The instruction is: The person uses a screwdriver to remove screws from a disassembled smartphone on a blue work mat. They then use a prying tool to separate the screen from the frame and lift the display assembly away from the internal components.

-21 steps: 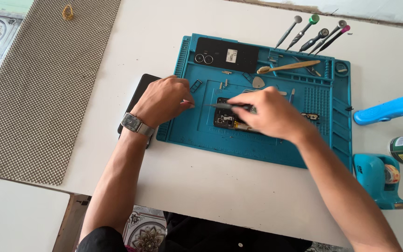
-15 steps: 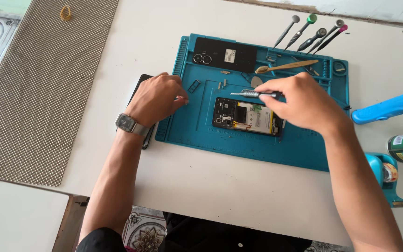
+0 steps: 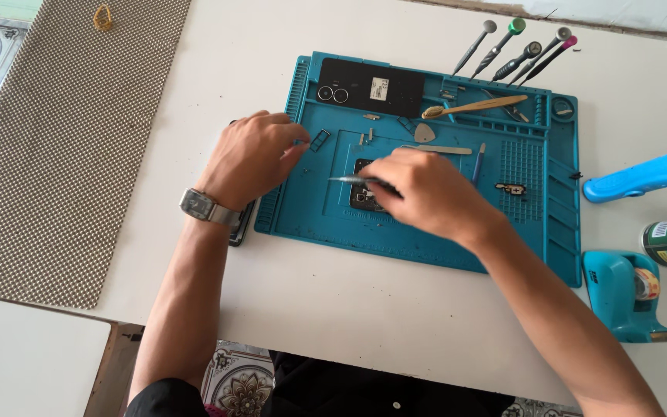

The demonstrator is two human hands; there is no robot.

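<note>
Teal work mat [image 3: 333, 220]: rubbery, matt, moulded ribs and grid. Table [image 3: 218, 77]: smooth white, slight sheen. Brown runner [image 3: 48, 154]: woven-looking, rough, dotted texture. Phone back cover [image 3: 372, 86]: glossy black. Tweezers [image 3: 349, 180] in right hand [image 3: 426, 193]: bright metal. Wristwatch [image 3: 208, 208] on left hand [image 3: 252, 158] side: brushed metal case and band. Screwdrivers [image 3: 515, 48]: metal shafts, coloured plastic caps. Spatula-like stick [image 3: 474, 106]: pale wood or bamboo, can't tell. Blue handheld tool [image 3: 642, 175]: smooth plastic, semi-gloss. Tape dispenser [image 3: 619, 297]: teal plastic.
</note>
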